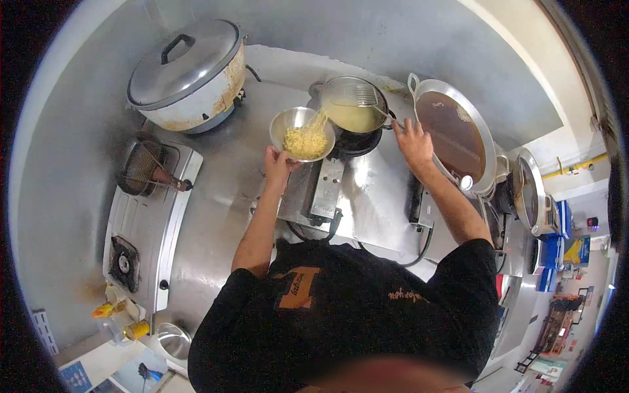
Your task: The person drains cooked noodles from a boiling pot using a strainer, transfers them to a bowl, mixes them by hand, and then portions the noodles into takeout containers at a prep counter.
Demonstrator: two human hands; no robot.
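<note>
My left hand grips the near rim of a stainless steel bowl, which is tilted beside a pot. Yellow noodles lie in the bowl, and some strands stretch from them up to the pot's rim. My right hand holds the handle of a slotted metal utensil, whose head is over the pot. Cloudy yellowish liquid fills part of the pot. Underneath it is a black burner on the steel counter.
To the right stands a wide metal pot of brown liquid. A large lidded cooker is at back left. On the left, a two-burner gas stove carries a pan with a wire strainer. Another steel bowl sits at lower left.
</note>
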